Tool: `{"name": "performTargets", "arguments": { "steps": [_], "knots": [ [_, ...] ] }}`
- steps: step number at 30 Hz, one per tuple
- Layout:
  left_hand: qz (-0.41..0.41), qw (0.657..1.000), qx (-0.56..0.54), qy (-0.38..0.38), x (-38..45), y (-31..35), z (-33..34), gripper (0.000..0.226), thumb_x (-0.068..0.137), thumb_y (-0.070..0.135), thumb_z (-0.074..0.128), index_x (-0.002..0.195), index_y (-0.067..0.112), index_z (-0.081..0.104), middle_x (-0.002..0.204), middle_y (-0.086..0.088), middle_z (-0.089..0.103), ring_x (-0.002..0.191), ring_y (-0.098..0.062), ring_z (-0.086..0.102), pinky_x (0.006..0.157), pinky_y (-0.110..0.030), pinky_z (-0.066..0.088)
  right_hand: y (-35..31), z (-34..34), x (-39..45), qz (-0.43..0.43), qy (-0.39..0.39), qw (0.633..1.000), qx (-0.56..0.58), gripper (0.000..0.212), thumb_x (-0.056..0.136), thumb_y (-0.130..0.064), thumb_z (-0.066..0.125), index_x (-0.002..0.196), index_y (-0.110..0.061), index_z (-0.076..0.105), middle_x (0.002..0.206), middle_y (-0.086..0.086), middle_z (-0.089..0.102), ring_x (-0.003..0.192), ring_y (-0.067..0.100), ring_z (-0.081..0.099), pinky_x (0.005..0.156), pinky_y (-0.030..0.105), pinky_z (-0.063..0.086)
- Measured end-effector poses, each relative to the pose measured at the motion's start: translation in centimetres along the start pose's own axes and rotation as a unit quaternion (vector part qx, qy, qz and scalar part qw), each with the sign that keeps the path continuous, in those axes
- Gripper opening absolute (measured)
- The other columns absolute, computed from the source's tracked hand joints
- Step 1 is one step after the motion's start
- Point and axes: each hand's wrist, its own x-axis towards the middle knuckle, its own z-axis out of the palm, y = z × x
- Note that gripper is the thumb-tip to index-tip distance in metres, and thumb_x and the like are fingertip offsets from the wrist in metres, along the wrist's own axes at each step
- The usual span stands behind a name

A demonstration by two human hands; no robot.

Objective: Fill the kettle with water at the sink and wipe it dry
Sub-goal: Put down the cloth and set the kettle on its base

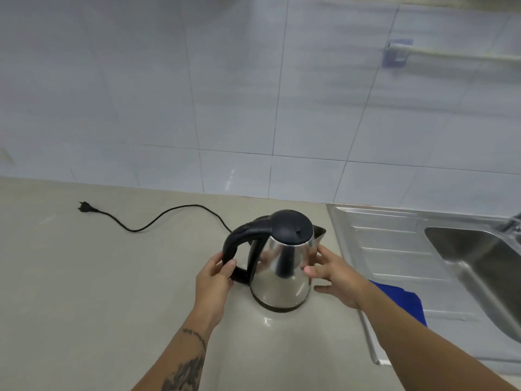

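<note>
A steel kettle [282, 266] with a black lid and black handle stands upright on the beige counter [98, 277], its spout turned toward the sink. My left hand [214, 280] grips the lower part of the handle, thumb and fingers curled round it. My right hand [332, 275] rests against the kettle's right side with fingers spread and fairly straight. The steel sink basin [479, 266] lies at the right. A blue cloth [403, 303] lies on the drainboard, partly hidden behind my right forearm.
A black power cord with its plug [87, 207] trails across the counter from behind the kettle to the left. The ribbed drainboard [389, 238] sits between kettle and basin. A tap [511, 224] shows at the right edge. Tiled wall stands behind, with a rail [451, 55].
</note>
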Motion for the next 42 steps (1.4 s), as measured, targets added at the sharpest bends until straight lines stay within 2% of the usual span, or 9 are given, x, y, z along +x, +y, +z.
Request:
{"name": "performTargets", "arguments": {
  "steps": [4, 10, 13, 16, 19, 25, 31, 34, 42],
  "knots": [
    [0.013, 1.000, -0.007, -0.014, 1.0, 0.5, -0.9, 0.026, 0.094, 0.007, 0.062, 0.116, 0.019, 0.068, 0.104, -0.007, 0.074, 0.099, -0.021, 0.069, 0.086, -0.031, 0.053, 0.1, 0.9, -0.3, -0.029, 0.038, 0.998, 0.030, 0.064, 0.087, 0.000, 0.072, 0.138, -0.035, 0.055, 0.131, -0.003, 0.063, 0.114, 0.018, 0.063, 0.100, 0.050, 0.047],
    [0.020, 0.998, -0.010, -0.057, 4.0, 3.4, -0.5, 0.028, 0.095, 0.008, 0.062, 0.121, 0.016, 0.068, 0.107, -0.010, 0.073, 0.105, -0.027, 0.069, 0.093, -0.041, 0.055, -2.8, 0.5, -0.5, -0.088, 0.060, 0.994, 0.023, 0.050, 0.076, -0.009, 0.077, 0.121, -0.028, 0.065, 0.110, -0.005, 0.066, 0.092, 0.020, 0.068, 0.086, 0.042, 0.051],
    [0.013, 0.997, -0.022, -0.067, 5.7, 5.2, 0.4, 0.032, 0.096, 0.008, 0.060, 0.128, 0.011, 0.063, 0.114, -0.016, 0.071, 0.109, -0.031, 0.068, 0.087, -0.039, 0.056, -4.8, 0.2, 0.3, -0.099, 0.077, 0.992, 0.028, 0.034, 0.086, -0.002, 0.071, 0.116, -0.016, 0.064, 0.103, -0.004, 0.066, 0.084, 0.022, 0.065, 0.087, 0.044, 0.052],
    [0.020, 0.996, -0.031, -0.076, 7.4, 6.9, 1.6, 0.025, 0.097, 0.008, 0.058, 0.118, 0.017, 0.066, 0.109, -0.011, 0.072, 0.109, -0.031, 0.068, 0.084, -0.036, 0.056, -6.5, 0.1, 1.6, -0.105, 0.086, 0.990, 0.034, 0.033, 0.088, -0.001, 0.069, 0.115, -0.019, 0.065, 0.106, -0.003, 0.067, 0.085, 0.024, 0.067, 0.089, 0.046, 0.052],
    [0.020, 0.996, -0.040, -0.072, 9.0, 8.1, 2.6, 0.030, 0.097, 0.008, 0.057, 0.126, 0.015, 0.064, 0.109, -0.006, 0.072, 0.109, -0.028, 0.067, 0.082, -0.033, 0.055, -7.5, 0.0, 3.4, -0.106, 0.088, 0.990, 0.042, 0.028, 0.088, 0.001, 0.068, 0.111, -0.014, 0.063, 0.104, 0.000, 0.067, 0.083, 0.025, 0.065, 0.092, 0.049, 0.052],
    [0.016, 0.997, -0.046, -0.055, 12.4, 8.6, 4.0, 0.028, 0.098, 0.009, 0.055, 0.119, 0.022, 0.067, 0.121, -0.006, 0.069, 0.117, -0.026, 0.063, 0.100, -0.039, 0.049, -8.1, 0.2, 7.2, -0.106, 0.097, 0.986, 0.085, 0.038, 0.084, 0.010, 0.066, 0.119, -0.005, 0.060, 0.096, -0.002, 0.069, 0.082, 0.020, 0.067, 0.086, 0.041, 0.051],
    [-0.001, 0.998, -0.045, -0.045, 15.3, 7.6, 5.1, 0.027, 0.097, 0.008, 0.054, 0.104, 0.029, 0.071, 0.122, -0.005, 0.069, 0.119, -0.026, 0.061, 0.104, -0.041, 0.047, -7.8, -0.2, 10.3, -0.102, 0.098, 0.986, 0.085, 0.034, 0.082, 0.012, 0.068, 0.096, -0.017, 0.061, 0.094, -0.006, 0.066, 0.086, 0.015, 0.070, 0.086, 0.038, 0.051],
    [-0.010, 0.998, -0.057, -0.039, 16.1, 7.0, 5.4, 0.029, 0.097, 0.007, 0.053, 0.111, 0.026, 0.069, 0.123, -0.006, 0.068, 0.120, -0.027, 0.061, 0.101, -0.038, 0.049, -7.6, -0.6, 11.6, -0.098, 0.098, 0.987, 0.082, 0.035, 0.080, 0.011, 0.069, 0.089, -0.021, 0.060, 0.091, -0.009, 0.065, 0.084, 0.012, 0.070, 0.084, 0.035, 0.051],
    [-0.016, 0.998, -0.061, -0.023, 16.8, 6.2, 5.0, 0.030, 0.099, 0.007, 0.051, 0.122, 0.022, 0.065, 0.125, -0.009, 0.067, 0.119, -0.027, 0.061, 0.104, -0.040, 0.046, -7.7, 0.0, 12.4, -0.106, 0.095, 0.986, 0.086, 0.037, 0.078, 0.010, 0.072, 0.100, -0.018, 0.061, 0.092, -0.013, 0.068, 0.088, 0.015, 0.068, 0.085, 0.035, 0.050]
  ]
}}
